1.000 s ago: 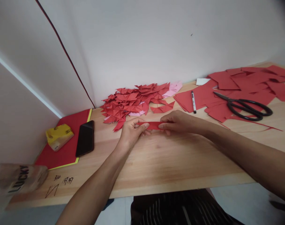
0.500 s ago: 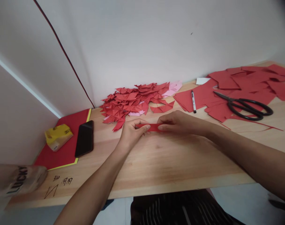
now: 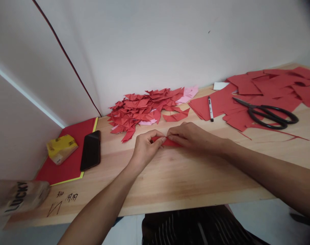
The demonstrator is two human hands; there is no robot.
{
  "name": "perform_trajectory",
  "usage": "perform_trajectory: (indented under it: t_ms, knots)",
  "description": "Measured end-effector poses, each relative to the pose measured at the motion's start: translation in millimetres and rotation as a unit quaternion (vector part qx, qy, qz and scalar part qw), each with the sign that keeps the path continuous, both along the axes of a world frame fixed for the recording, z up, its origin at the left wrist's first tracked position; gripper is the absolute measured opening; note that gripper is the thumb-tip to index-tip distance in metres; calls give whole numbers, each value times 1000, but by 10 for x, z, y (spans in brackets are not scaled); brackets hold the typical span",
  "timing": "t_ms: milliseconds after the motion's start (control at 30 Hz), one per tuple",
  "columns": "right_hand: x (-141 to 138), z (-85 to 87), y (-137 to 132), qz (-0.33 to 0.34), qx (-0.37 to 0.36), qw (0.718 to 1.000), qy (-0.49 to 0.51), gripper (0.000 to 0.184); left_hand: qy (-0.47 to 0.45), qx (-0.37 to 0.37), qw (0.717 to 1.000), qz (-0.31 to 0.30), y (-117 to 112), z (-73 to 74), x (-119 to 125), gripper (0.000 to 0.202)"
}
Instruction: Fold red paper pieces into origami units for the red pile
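A narrow folded strip of red paper (image 3: 170, 143) lies on the wooden table (image 3: 185, 177). My left hand (image 3: 144, 148) pinches its left end with thumb and forefinger. My right hand (image 3: 190, 136) presses down on the strip's right part, fingertips meeting the left hand's at the fold. Most of the strip is hidden under my fingers. Just behind my hands is a heap of folded red paper pieces (image 3: 142, 110) with a few pink ones.
Flat red sheets (image 3: 267, 92) cover the right rear, with black scissors (image 3: 269, 114) and a marker (image 3: 210, 109) on them. At left, a black phone (image 3: 90, 154) and a yellow packet (image 3: 61, 148) lie on a red folder (image 3: 70, 166). A wall runs behind.
My hands have drawn together, so less of the red strip shows between them. The view has shifted slightly; nothing else on the table moved.
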State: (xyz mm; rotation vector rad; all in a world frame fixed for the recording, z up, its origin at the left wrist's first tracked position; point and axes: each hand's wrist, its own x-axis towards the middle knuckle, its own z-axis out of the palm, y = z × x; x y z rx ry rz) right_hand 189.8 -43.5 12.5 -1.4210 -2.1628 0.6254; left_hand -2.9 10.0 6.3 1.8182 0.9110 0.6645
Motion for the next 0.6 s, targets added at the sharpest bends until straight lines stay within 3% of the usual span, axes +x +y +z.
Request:
perform_trajectory:
  t_ms: [133,400,600]
  knots:
    - [18,0,3,-25,22,999,0,29,-4,3,1000,25,30,5,-10,12]
    - [16,-22,9,-13,33,999,-25,33,67,76,995,-2,61,36,-61,13]
    - [54,6,21,-46,-6,999,-4,35,64,51,997,6,72,38,-64,17]
